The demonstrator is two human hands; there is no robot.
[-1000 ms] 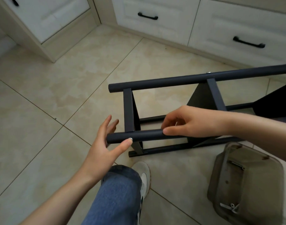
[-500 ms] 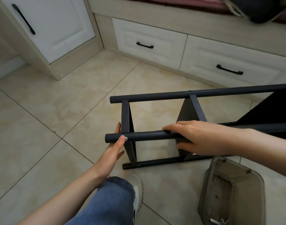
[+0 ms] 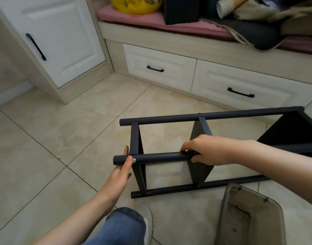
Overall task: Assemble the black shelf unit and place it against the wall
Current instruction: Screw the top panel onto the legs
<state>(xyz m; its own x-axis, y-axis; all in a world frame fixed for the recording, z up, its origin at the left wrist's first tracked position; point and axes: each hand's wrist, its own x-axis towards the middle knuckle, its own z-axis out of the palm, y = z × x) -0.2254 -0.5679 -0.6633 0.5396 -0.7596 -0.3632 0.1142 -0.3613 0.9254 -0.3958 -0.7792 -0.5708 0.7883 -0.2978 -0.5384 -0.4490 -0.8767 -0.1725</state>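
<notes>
Head view: looking down at two bare hands, both on one pole of a frame lying sideways.
Left hand (image 3: pixel 120 171): thumb on the front of the near pole (image 3: pixel 160 157), fingers up behind it, so pinching the pole's free end right beside a silver screw (image 3: pixel 134 160).
Right hand (image 3: pixel 211 150): fingers curled over the same pole further along, thumb underneath. Proper grip, right at the middle panel (image 3: pixel 199 167).
Black shelf unit (image 3: pixel 204 116): on its side on the tiled floor (image 3: pixel 63 138), poles horizontal, lowest pole down on the tiles, panels standing on edge. Not upright, not against any wall yet.
Stage (guess): mostly put together by the look of it, probably about ready for standing up.
Around it: grey plastic bin (image 3: pixel 249 218) just beside the lowest pole; shoe (image 3: pixel 148 220) and a knee in jeans close under the left hand; white drawers (image 3: pixel 160 68) beyond the far pole.
Risk 1: hauling it up by this one pole, racking the joints with any slack screw. No telling tightness from here.
Risk 2: swinging the long end into those drawers, or dragging pole ends across the tiles and scratching them.
Risk 3: left fingers caught between pole and end panel on a sudden twist.
Risk 4: clipping the bin or the shoe while tipping it upright.
</notes>
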